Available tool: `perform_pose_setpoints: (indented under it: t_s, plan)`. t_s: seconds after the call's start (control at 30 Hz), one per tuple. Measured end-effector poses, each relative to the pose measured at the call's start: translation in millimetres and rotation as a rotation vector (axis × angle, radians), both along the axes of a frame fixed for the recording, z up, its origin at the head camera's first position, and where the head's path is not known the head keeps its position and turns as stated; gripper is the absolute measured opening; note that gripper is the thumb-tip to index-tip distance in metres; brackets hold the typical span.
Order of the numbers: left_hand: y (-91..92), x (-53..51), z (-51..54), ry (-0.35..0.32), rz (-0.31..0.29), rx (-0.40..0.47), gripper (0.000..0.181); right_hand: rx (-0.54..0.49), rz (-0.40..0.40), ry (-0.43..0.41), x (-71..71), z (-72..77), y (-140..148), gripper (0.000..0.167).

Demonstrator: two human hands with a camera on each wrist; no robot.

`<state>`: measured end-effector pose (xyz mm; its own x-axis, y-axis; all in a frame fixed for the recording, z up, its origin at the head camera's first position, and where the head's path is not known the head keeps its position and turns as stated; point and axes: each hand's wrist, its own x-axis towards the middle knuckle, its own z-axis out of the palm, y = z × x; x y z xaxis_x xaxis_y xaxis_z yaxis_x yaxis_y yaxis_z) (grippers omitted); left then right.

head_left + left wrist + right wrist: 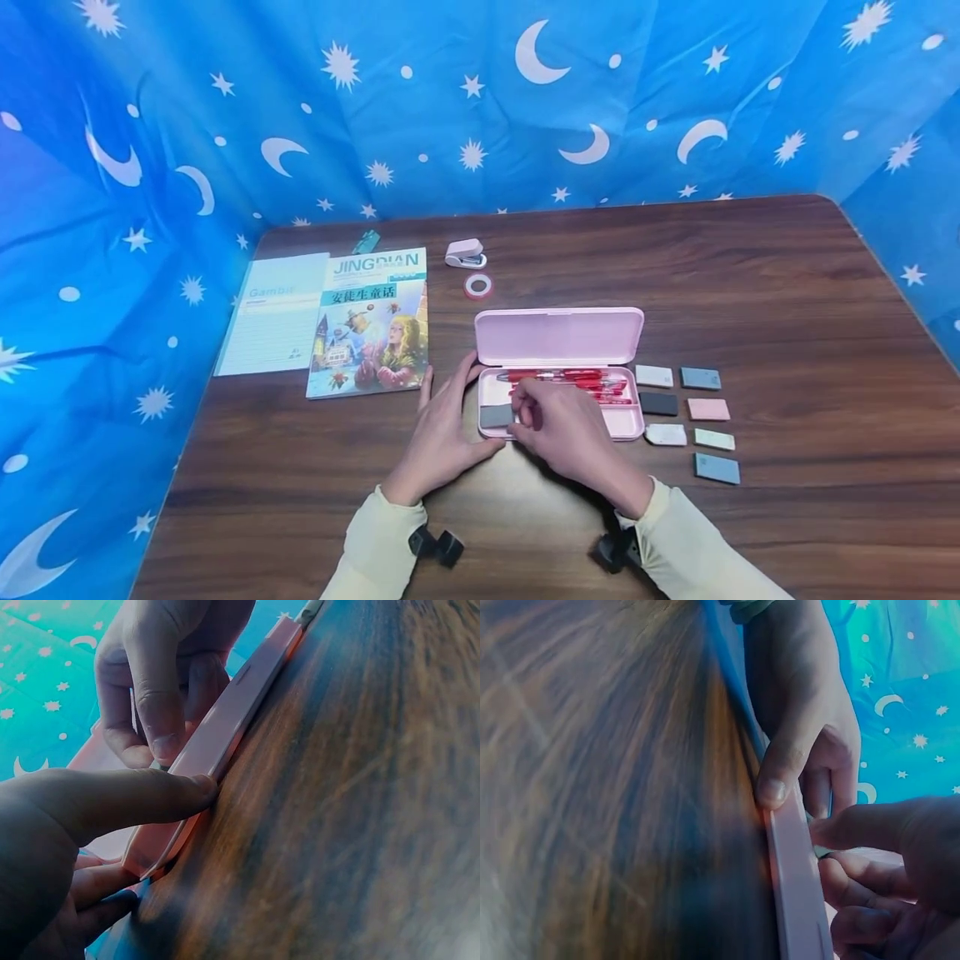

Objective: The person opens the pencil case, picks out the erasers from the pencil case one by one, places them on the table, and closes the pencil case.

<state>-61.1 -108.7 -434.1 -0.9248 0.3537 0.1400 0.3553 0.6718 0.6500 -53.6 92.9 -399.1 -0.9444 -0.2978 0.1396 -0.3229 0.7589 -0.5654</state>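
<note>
A pink pencil case [559,337] lies with its lid raised on the table. My left hand [447,429] holds its left end, the thumb pressing the front wall and the fingers round the far side. Red pens [600,385] lie in the back compartment. In the front compartment, at the left, is a grey eraser [495,416]. My right hand [566,425] reaches over the case and pinches the eraser's right end between thumb and fingers. In the right wrist view only a small edge of the eraser [821,851] shows; the fingers hide the rest.
Several erasers in white, black, pink, green and blue, among them a black one [658,404], lie right of the case. A storybook [371,333] overlaps a notebook [270,317] at the left. Behind the case are a tape roll [478,286] and a stapler [466,253].
</note>
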Motion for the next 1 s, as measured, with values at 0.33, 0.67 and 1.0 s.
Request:
perform_pose_setpoints:
  t_s: [0.33,0.67,1.0]
  plan:
    - [-11.4,4.9,-5.7,0.037,0.001,-0.006,0.121,-0.046,0.036,0.006,2.7,-4.5,-6,0.029]
    - [5.3,-2.9,0.6,0.042,-0.002,0.018,0.12,-0.159,-0.027,0.068,26.0,23.4,92,0.041]
    - [0.9,1.1,0.2,0.025,0.006,0.016,0.121,0.004,-0.12,-0.074,56.7,20.4,160,0.039]
